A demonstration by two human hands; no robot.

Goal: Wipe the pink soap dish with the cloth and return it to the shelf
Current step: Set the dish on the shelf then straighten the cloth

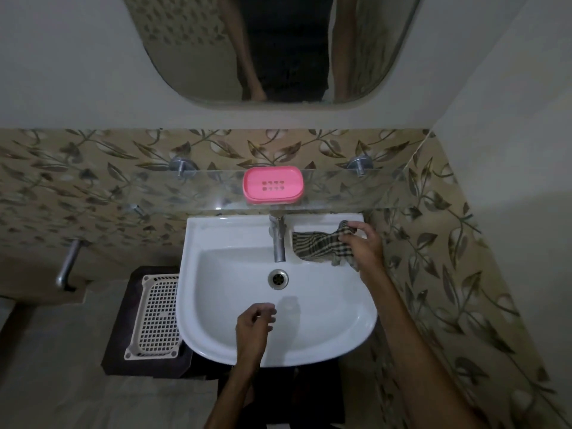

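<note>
While shelved: pink soap dish (273, 184) (unlabelled)

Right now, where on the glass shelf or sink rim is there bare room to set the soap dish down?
The glass shelf is bare left and right of the pink soap dish, out past both metal brackets. The sink rim left of the tap is bare. Right of the tap it is crowded: the checked cloth lies there, gripped by the right hand.

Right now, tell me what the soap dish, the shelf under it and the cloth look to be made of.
Soap dish: likely moulded plastic, glossy pink, with punched drain slots.
Shelf: seemingly clear glass; the leaf tiles show through it, and metal pegs carry it.
Cloth: soft woven fabric, checked and matte, crumpling where the right hand grips it.
</note>
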